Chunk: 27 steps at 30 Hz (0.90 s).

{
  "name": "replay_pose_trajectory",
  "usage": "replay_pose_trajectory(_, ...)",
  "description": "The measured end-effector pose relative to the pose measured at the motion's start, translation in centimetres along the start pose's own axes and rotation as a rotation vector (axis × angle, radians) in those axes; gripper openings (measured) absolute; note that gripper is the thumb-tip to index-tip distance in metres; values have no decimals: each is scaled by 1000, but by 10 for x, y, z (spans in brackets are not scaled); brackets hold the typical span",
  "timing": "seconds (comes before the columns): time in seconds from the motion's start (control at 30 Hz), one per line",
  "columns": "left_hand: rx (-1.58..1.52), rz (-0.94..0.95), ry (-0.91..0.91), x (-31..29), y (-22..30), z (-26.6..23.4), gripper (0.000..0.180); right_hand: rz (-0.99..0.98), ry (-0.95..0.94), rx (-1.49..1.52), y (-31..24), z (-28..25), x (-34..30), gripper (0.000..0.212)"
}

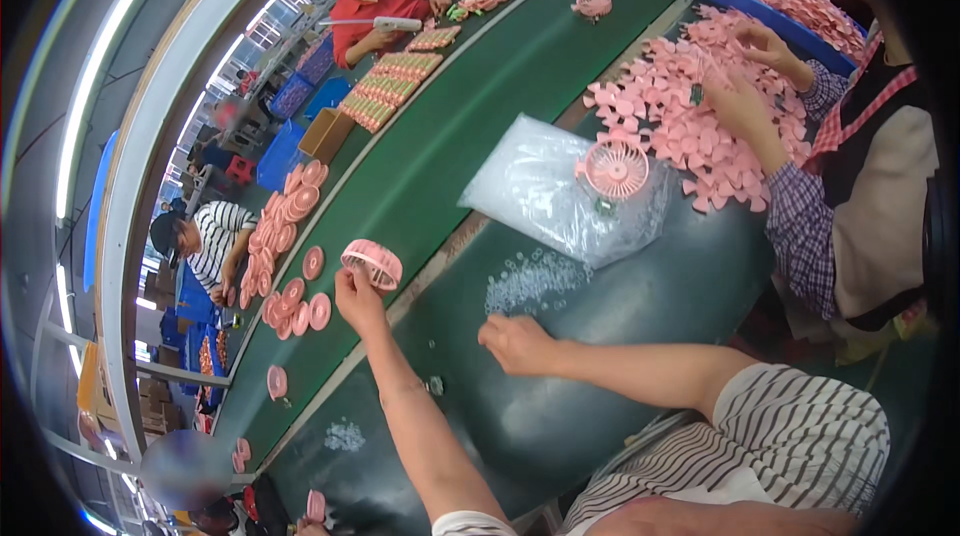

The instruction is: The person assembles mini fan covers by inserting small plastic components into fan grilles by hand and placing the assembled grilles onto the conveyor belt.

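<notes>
My left hand (360,304) is closed on the rim of a pink round fan housing (374,262), which it holds up over the near edge of the green conveyor belt (440,206). My right hand (518,344) rests low over the dark worktable (590,321) with its fingers drawn together. Whatever those fingers may hold is hidden. Just beyond them lies a loose pile of small clear rings (535,278). Behind the pile is a clear plastic bag (530,181), and a pink fan with a slatted guard (615,168) lies on it.
Pink fan blades (690,106) are heaped at the right, where a co-worker's hands (740,101) handle them. Pink discs (290,308) lie across the belt. Two co-workers sit on the far side. Another small ring pile (345,436) is at the lower left.
</notes>
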<state>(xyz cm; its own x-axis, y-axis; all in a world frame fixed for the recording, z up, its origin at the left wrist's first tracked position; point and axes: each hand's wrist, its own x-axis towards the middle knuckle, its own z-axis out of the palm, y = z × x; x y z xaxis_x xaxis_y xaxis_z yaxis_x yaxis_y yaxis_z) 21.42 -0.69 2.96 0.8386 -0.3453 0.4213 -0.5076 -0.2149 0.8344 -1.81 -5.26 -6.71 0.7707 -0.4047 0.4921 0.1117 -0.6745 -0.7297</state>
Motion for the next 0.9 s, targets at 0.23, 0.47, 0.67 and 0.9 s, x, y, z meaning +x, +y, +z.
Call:
replay_pose_trajectory(0.23,-140,-25,-277,-175,26,-55,16,154,113,286,6,-4,22,7)
replay_pose_trajectory(0.47,-92,-66,-278,-215,23,-54,25,474,-53,502,-8,-6,17,10)
replay_pose_trajectory(0.67,40,-161,-283,-223,30,-49,31,560,-104,504,-18,-11,14,9)
replay_pose_trajectory(0.9,-40,-219,-284,-222,25,-46,25,554,-107,505,-24,-18,7,9)
